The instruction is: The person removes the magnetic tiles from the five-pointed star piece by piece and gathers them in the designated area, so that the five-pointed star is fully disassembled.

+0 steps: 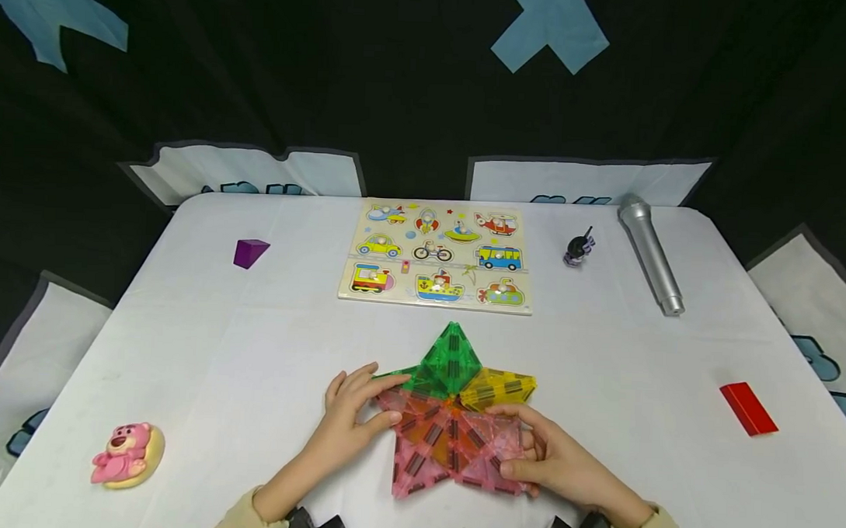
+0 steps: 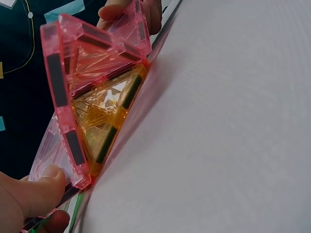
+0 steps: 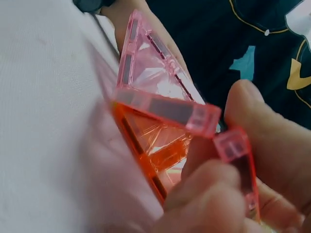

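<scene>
A star-shaped build of translucent magnetic tiles (image 1: 452,420) lies on the white table, with green and yellow points at the back, pink points at the front and orange in the middle. My left hand (image 1: 353,411) grips its left point, thumb on a pink tile and a finger beneath, as the left wrist view shows. On the right, my right hand (image 1: 552,459) pinches the front-right pink tiles between thumb and curled fingers. Close up in the right wrist view, two pink tile edges (image 3: 180,112) stand slightly apart at the fingertips. The fingers hide part of that point.
Behind the star lies a wooden vehicle puzzle board (image 1: 437,254). A purple block (image 1: 250,252) and a pink bear figure (image 1: 128,454) are on the left. To the right are a small dark figurine (image 1: 578,248), a silver microphone-like cylinder (image 1: 651,255) and a red block (image 1: 749,409).
</scene>
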The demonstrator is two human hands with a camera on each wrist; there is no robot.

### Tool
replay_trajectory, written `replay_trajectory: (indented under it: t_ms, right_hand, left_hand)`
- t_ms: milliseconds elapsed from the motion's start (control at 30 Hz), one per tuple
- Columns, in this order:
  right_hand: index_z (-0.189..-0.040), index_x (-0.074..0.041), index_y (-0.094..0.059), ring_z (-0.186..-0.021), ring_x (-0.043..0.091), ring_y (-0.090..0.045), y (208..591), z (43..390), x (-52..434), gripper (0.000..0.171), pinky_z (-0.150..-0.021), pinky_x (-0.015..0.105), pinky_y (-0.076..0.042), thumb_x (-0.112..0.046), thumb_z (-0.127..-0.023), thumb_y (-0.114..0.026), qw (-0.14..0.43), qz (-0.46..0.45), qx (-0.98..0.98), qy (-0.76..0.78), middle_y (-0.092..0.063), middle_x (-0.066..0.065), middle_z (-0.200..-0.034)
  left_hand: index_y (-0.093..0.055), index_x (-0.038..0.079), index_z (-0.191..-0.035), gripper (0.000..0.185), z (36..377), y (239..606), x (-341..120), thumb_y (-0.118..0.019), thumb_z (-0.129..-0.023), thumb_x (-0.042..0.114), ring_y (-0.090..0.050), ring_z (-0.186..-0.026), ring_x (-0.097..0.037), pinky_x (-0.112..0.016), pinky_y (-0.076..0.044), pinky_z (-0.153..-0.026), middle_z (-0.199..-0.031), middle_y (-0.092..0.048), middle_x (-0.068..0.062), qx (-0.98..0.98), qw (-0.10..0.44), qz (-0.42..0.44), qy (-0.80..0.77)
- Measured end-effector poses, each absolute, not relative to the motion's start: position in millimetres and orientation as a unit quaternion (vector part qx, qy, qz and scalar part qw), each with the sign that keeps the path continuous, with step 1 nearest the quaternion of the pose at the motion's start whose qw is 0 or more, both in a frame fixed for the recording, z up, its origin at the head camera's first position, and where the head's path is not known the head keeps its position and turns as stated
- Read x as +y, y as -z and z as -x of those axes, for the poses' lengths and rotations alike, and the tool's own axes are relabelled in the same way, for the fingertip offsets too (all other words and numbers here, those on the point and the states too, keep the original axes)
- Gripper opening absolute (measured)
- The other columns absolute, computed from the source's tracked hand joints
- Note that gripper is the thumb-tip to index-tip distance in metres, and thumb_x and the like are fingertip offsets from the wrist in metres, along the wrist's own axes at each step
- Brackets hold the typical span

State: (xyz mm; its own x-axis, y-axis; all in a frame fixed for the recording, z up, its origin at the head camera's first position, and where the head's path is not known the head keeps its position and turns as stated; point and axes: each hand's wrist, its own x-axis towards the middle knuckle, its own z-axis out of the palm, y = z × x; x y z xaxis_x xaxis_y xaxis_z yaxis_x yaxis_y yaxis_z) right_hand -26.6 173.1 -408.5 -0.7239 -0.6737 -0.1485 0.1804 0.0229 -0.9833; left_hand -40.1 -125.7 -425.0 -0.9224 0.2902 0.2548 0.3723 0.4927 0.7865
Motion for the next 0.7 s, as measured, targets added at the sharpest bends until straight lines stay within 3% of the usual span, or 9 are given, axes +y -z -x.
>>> replay_trajectory:
  t_ms: [167, 300, 467, 567, 700]
  right_hand:
    - [-0.135, -0.001, -0.031, -0.045, 0.006, -0.048, 409, 30, 178, 0.057, -0.036, 0.03, -0.043, 0.001, -0.085, -0.058, 0.276, 0.23, 0.642, 0.677, -0.053, 0.001, -0.065]
    - [-0.137, -0.005, -0.028, -0.05, 0.006, -0.047, 403, 38, 190, 0.058, -0.035, 0.027, -0.036, 0.006, -0.086, -0.054, 0.244, 0.219, 0.628, 0.706, -0.057, 0.003, -0.071]
    - [-0.137, -0.01, -0.03, -0.048, 0.005, -0.047, 394, 66, 227, 0.057, -0.037, 0.018, -0.035, 0.0, -0.087, -0.056, 0.138, 0.123, 0.713, 0.676, -0.056, 0.002, -0.065]
    - [-0.136, -0.007, -0.029, -0.045, 0.005, -0.045, 395, 87, 256, 0.056, -0.036, 0.018, -0.035, -0.002, -0.088, -0.057, 0.063, 0.068, 0.77, 0.631, -0.053, 0.001, -0.062]
    - [-0.137, 0.0, -0.025, -0.057, 0.016, -0.049, 401, 102, 287, 0.062, -0.045, 0.024, -0.043, -0.013, -0.087, -0.061, -0.011, 0.008, 0.872, 0.489, -0.052, 0.014, -0.076]
  left_hand:
    - [-0.061, 0.015, -0.117, 0.044, 43, 424, -125, -0.071, -0.074, 0.014, -0.033, -0.124, -0.036, -0.059, -0.001, -0.098, -0.123, -0.054, -0.01, -0.861, 0.043, 0.194, 0.468]
    - [-0.061, 0.015, -0.117, 0.044, 44, 425, -122, -0.071, -0.074, 0.014, -0.033, -0.124, -0.036, -0.059, 0.0, -0.098, -0.123, -0.054, -0.011, -0.859, 0.038, 0.194, 0.473]
    - [-0.06, 0.018, -0.118, 0.045, 41, 427, -122, -0.072, -0.075, 0.015, -0.032, -0.124, -0.036, -0.059, 0.0, -0.098, -0.124, -0.054, -0.009, -0.861, 0.033, 0.188, 0.472]
    - [-0.06, 0.018, -0.118, 0.044, 40, 428, -124, -0.072, -0.075, 0.016, -0.033, -0.124, -0.036, -0.059, 0.0, -0.097, -0.123, -0.054, -0.008, -0.863, 0.039, 0.186, 0.467]
    - [-0.06, 0.019, -0.118, 0.044, 41, 428, -125, -0.071, -0.076, 0.016, -0.033, -0.124, -0.036, -0.06, -0.001, -0.096, -0.124, -0.054, -0.007, -0.864, 0.044, 0.194, 0.462]
